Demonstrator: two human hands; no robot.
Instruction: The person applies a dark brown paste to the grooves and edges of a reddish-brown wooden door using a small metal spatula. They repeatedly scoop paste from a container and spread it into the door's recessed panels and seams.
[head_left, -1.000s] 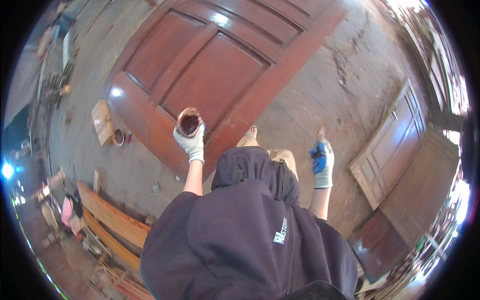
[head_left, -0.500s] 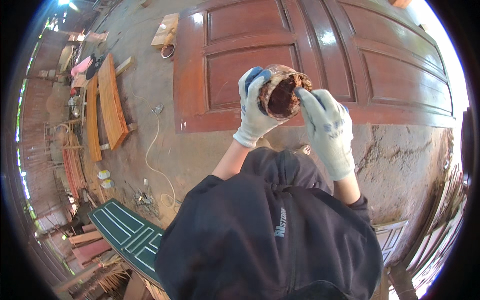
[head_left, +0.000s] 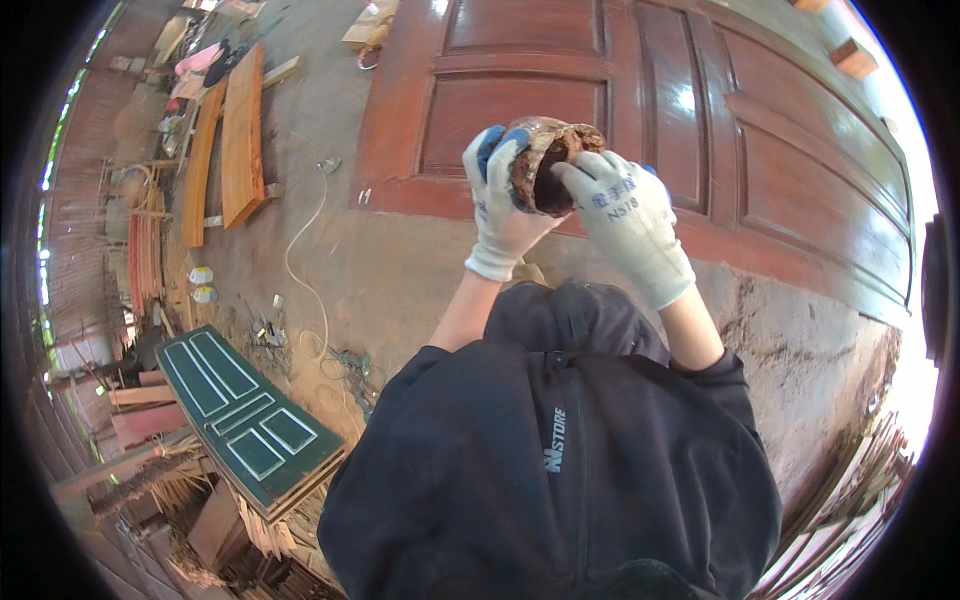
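A round, paint-crusted container (head_left: 541, 140) is held up over the near edge of a reddish-brown panelled door (head_left: 510, 110). Its mouth is tilted toward me, dark inside with a ragged, brown-caked rim. My left hand (head_left: 497, 205), in a white glove with blue fingertips, wraps round its left side. My right hand (head_left: 625, 210), gloved alike, has its fingers curled in at the right part of the mouth. Whatever those fingers pinch is hidden by the glove and the rim.
Wooden planks (head_left: 243, 140) lie at the left, with a thin cable (head_left: 292, 262) on the floor. A dark green panelled door (head_left: 240, 405) rests on scrap wood at lower left. A small pot with a brush (head_left: 371, 48) stands beyond the door's left corner; a wood block (head_left: 853, 58) is far right.
The container has turned slightly, and its mouth faces more to the right. My right fingers have shifted left across the opening. The whole view has swung a little.
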